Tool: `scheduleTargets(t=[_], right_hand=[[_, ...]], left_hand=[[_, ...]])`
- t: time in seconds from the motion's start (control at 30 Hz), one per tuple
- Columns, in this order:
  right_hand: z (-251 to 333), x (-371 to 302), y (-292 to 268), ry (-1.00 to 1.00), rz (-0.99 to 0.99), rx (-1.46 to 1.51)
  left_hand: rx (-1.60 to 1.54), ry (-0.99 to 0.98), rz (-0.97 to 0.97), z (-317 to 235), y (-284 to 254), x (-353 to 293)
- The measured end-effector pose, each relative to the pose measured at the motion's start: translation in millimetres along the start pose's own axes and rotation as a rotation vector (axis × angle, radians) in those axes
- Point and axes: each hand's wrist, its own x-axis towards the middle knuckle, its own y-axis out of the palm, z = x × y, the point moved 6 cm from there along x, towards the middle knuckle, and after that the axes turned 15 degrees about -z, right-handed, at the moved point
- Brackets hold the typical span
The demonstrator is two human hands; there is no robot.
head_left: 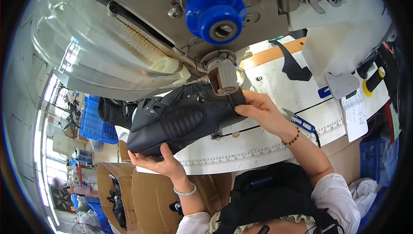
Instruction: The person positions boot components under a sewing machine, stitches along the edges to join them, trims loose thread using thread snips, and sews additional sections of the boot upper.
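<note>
A black leather boot upper [183,120] with a ribbed oval panel lies tilted under the sewing machine head [266,27]. Its right end sits against the machine's grey cylindrical sewing part [226,77], which hides the stitching point. My left hand [161,163] supports the lower left edge from below, thumb against the front and fingers partly behind. With thumb and fingers closed, my right hand [262,111] pinches a black strip at the right end, just beside the grey part.
Blue-handled thread snips [301,120] and a flat black cut piece [293,64] lie on the white worktable [266,143]. A black thread spool [374,81] stands at right. Brown cardboard boxes [150,199] are below; a blue crate [99,120] is left. The blue knob [215,14] overhangs.
</note>
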Motion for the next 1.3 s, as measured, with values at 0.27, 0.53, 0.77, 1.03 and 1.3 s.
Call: scheduleTargets(t=[0.27,0.53,0.77,1.03,1.3], right_hand=[[-4.8,2.0,1.3,0.031,0.002,0.042],[-6.9,3.1,-0.5,-0.068,0.004,-0.08],[-10.2,2.2,-1.2,-0.071,0.023,-0.085],[-1.8,0.7,1.6,-0.018,0.026,-0.032],[-5.6,1.9,-4.5,0.009,0.063,-0.045]], left_hand=[[-0.029,-0.038,-0.001,-2.6,-0.8,-1.6],[-0.118,-0.082,0.002,-1.1,4.3,-1.3],[0.257,0.479,-0.177,-44.5,-10.0,-9.8],[0.29,0.783,0.573,-90.6,75.9,-56.1],[0.254,0.887,0.413,-85.1,79.6,-66.2]])
